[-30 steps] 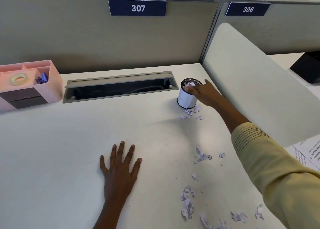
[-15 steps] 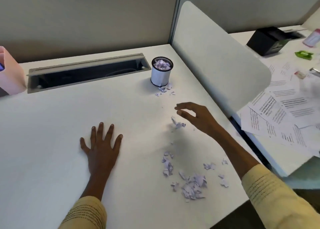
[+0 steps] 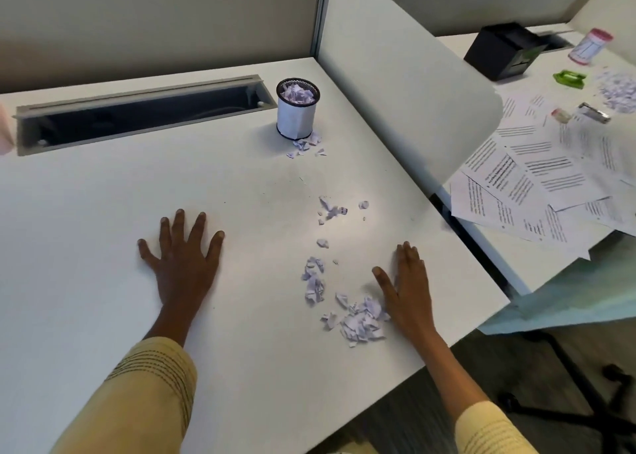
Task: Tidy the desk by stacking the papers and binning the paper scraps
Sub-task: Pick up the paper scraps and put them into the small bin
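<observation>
A small mesh cup bin (image 3: 296, 113) with a white wrap stands at the back of the white desk (image 3: 86, 281), filled with torn paper. Paper scraps (image 3: 359, 319) lie in a pile near the front right, with more scraps (image 3: 314, 278) trailing back and a few scraps (image 3: 304, 144) at the bin's foot. My right hand (image 3: 407, 288) lies on the desk with straight fingers, its thumb side against the pile. My left hand (image 3: 184, 254) rests flat, fingers spread, left of the scraps. Printed papers (image 3: 537, 178) lie fanned out on the neighbouring desk.
A cable trough (image 3: 137, 113) is open along the back of the desk. A rounded divider panel (image 3: 395, 75) separates the two desks. On the far desk are a black box (image 3: 502, 49), a green object (image 3: 569, 78), a pink-capped jar (image 3: 590, 46) and more scraps (image 3: 617, 90).
My right hand came back from the bin, crossed the desk and now lies beside the front scrap pile. The view swung right and down. My left hand stayed flat.
</observation>
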`<state>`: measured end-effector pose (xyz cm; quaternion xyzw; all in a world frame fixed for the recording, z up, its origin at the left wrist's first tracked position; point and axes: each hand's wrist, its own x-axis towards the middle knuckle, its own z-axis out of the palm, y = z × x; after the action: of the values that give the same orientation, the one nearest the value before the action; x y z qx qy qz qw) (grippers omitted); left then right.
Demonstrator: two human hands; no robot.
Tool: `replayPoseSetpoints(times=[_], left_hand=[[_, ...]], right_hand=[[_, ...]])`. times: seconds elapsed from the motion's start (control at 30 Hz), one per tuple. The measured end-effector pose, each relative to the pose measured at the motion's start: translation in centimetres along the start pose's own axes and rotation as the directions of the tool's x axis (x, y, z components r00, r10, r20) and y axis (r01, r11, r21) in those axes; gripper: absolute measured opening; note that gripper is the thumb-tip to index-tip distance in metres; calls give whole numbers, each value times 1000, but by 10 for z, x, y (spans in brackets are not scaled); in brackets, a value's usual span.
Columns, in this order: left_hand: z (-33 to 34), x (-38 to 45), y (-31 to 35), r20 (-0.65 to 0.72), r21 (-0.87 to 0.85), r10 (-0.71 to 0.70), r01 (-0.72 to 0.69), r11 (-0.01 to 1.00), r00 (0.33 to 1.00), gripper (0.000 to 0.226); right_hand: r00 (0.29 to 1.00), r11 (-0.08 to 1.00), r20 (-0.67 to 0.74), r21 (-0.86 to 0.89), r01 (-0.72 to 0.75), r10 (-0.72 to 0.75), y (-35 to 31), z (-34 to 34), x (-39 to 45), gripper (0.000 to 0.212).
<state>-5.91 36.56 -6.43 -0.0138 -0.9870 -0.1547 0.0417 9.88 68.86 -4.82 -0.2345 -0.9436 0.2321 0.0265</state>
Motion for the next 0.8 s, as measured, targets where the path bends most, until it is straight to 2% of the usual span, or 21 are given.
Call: replayPoseSetpoints(times=[0.23, 0.3, 0.37, 0.43, 0.6, 0.8], left_hand=[[1, 1, 0, 12, 10, -19, 19, 1000, 1000, 56], [1, 1, 1, 13, 5, -21, 21, 1000, 1000, 55], [0, 1, 2, 19, 0, -22, 22, 1000, 1000, 55], [-1, 1, 2, 20, -7, -22, 22, 1000, 1000, 56], [-2, 1, 2, 21, -9, -15, 15, 1000, 1000, 56], [0, 1, 1, 11, -14, -6, 6, 1000, 1000, 56]], right_hand=[[997, 997, 21, 13, 70, -70, -61, 34, 33, 91], [991, 983, 70, 149, 105, -116, -72, 33, 39, 85], [982, 933, 124, 348, 91, -142, -77, 24, 35, 69], [978, 900, 128, 427, 94, -163, -71, 15, 22, 65], [946, 931, 101, 235, 278, -308, -35, 12, -27, 86], [883, 886, 118, -51, 461, -453, -52, 27, -46, 108]])
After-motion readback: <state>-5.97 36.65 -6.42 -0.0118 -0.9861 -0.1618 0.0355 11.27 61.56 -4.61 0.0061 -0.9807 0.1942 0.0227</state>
